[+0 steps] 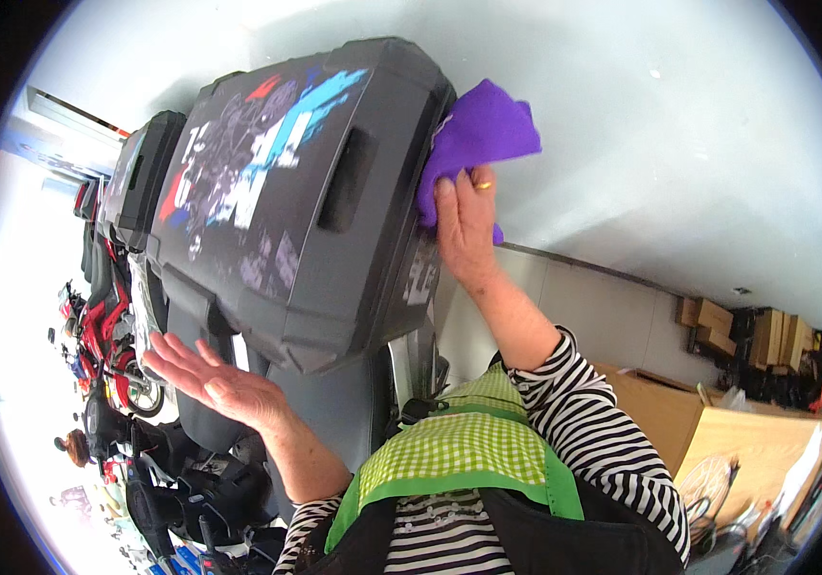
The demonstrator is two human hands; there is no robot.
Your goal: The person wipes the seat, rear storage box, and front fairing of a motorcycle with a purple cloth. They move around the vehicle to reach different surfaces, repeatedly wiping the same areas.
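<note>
We are grasping a purple cloth [483, 125] against the black case [334, 264] with our right hand [467, 225], ideally pressing evenly; our left hand [229, 391] is hovering, splayed, empty.

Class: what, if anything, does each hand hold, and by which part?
The right hand holds a purple cloth by its lower part, against the black case. The left hand is open and holds nothing.

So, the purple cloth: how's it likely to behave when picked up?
Probably floppy: the purple cloth bends and creases above the right hand. Likely light, since it looks like a single small piece of fabric. Unlikely to roll, as it has no rounded, rigid form and shows loose edges beside the black case.
</note>
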